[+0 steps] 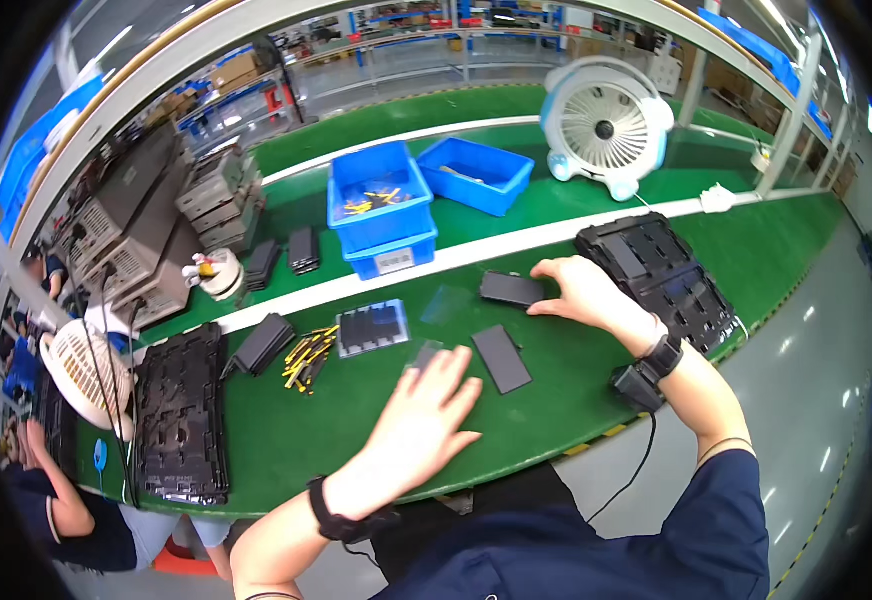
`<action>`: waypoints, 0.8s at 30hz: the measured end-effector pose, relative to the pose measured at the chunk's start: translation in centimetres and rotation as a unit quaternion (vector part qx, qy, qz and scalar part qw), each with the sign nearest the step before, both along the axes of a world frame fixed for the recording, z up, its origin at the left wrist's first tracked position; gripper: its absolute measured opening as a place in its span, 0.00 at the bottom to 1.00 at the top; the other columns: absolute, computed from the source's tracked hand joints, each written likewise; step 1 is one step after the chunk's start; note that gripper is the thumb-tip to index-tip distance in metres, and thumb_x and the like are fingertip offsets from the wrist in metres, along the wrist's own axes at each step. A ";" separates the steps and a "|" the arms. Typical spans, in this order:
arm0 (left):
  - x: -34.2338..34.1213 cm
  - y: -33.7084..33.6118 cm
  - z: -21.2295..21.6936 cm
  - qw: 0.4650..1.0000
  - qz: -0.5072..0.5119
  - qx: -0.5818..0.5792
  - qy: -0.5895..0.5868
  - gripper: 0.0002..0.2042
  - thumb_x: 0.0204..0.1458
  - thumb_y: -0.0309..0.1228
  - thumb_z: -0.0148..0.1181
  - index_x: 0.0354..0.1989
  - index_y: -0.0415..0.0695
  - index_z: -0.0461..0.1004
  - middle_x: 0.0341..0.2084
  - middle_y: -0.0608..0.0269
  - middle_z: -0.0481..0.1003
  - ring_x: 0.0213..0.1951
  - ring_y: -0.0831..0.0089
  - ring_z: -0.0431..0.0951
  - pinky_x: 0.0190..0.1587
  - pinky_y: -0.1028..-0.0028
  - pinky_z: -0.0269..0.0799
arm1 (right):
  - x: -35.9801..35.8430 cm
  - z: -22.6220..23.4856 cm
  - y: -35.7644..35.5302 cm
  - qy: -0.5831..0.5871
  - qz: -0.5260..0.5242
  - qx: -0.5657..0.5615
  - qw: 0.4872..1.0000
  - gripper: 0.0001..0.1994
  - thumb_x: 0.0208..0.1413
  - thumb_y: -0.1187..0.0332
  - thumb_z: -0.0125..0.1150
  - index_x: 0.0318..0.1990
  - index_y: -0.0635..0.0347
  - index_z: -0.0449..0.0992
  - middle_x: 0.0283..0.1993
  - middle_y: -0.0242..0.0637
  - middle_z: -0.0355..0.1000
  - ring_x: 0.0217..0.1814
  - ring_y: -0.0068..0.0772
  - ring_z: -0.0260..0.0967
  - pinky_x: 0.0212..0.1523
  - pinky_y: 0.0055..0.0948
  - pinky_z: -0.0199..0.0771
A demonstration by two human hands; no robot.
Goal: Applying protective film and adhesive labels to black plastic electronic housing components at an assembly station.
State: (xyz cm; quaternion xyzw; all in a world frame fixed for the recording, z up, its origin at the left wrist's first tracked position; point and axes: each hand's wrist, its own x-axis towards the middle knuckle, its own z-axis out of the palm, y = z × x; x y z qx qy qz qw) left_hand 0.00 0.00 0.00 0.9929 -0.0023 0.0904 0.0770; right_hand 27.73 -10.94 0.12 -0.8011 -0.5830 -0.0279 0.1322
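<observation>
My right hand [596,297] has its thumb and fingers at opposite edges of the right end of a dark rectangular block [511,288], which looks like a phone-sized device. My left hand [418,428] is spread over the green bench, palm down, with no object in its grip. Just beyond its fingertips lies a small clear film piece [424,356]. A second dark flat block [502,359] rests between the two hands. Farther off are a larger clear sheet [447,304] and a pale tray with dark strips [372,328].
Yellow-and-black strips [309,358] lie loose beside stacked dark blocks [263,344]. Black molded trays flank the work area, left [181,415] and right [656,280]. Blue bins [381,225] and a white fan [604,130] stand behind. Another person's arm [56,480] shows at far left.
</observation>
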 end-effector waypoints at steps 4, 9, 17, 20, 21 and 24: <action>4.1 -5.0 -2.3 0.999 0.042 0.029 0.009 0.28 0.48 0.41 0.58 0.55 0.38 0.63 0.56 0.42 0.60 0.58 0.51 0.61 0.58 0.57 0.58 | 1.0 0.1 -2.1 0.060 0.039 0.036 0.997 0.19 0.37 0.65 0.70 0.38 0.64 0.74 0.34 0.45 0.75 0.39 0.43 0.74 0.41 0.34 0.72; 6.3 -4.3 -4.0 0.994 0.092 0.057 0.012 0.26 0.52 0.44 0.53 0.54 0.37 0.65 0.49 0.38 0.67 0.55 0.51 0.66 0.57 0.58 0.60 | -0.2 0.6 -1.8 0.122 -0.026 0.132 0.983 0.16 0.38 0.68 0.70 0.36 0.65 0.74 0.32 0.43 0.75 0.36 0.36 0.74 0.39 0.29 0.73; 9.7 -6.8 -5.0 0.998 0.010 0.057 -0.026 0.20 0.54 0.40 0.51 0.49 0.37 0.70 0.45 0.38 0.70 0.51 0.53 0.70 0.54 0.62 0.64 | -0.3 3.7 -6.1 0.223 -0.114 0.299 0.921 0.16 0.38 0.68 0.71 0.34 0.63 0.71 0.32 0.34 0.73 0.36 0.24 0.72 0.40 0.26 0.71; 11.4 -7.4 -3.5 0.999 0.039 0.004 -0.038 0.19 0.51 0.39 0.54 0.45 0.36 0.71 0.42 0.42 0.72 0.47 0.55 0.73 0.50 0.61 0.67 | -2.2 3.8 -6.3 0.205 -0.122 0.351 0.906 0.16 0.38 0.68 0.71 0.32 0.63 0.70 0.32 0.34 0.73 0.36 0.25 0.72 0.40 0.27 0.72; 11.8 -7.3 -2.9 0.998 0.061 -0.027 -0.016 0.19 0.50 0.39 0.55 0.44 0.36 0.71 0.42 0.44 0.73 0.45 0.56 0.74 0.48 0.61 0.69 | -3.4 4.2 -6.1 0.161 -0.135 0.362 0.908 0.16 0.38 0.68 0.71 0.31 0.64 0.69 0.32 0.35 0.73 0.36 0.25 0.72 0.39 0.27 0.72; 9.5 -5.1 0.9 0.896 0.128 -0.421 -0.065 0.19 0.54 0.41 0.53 0.45 0.38 0.71 0.36 0.53 0.75 0.44 0.65 0.75 0.46 0.67 0.70 | -5.7 2.9 -5.7 0.042 -0.078 0.440 0.894 0.16 0.35 0.70 0.72 0.29 0.64 0.69 0.33 0.43 0.73 0.34 0.37 0.73 0.37 0.30 0.72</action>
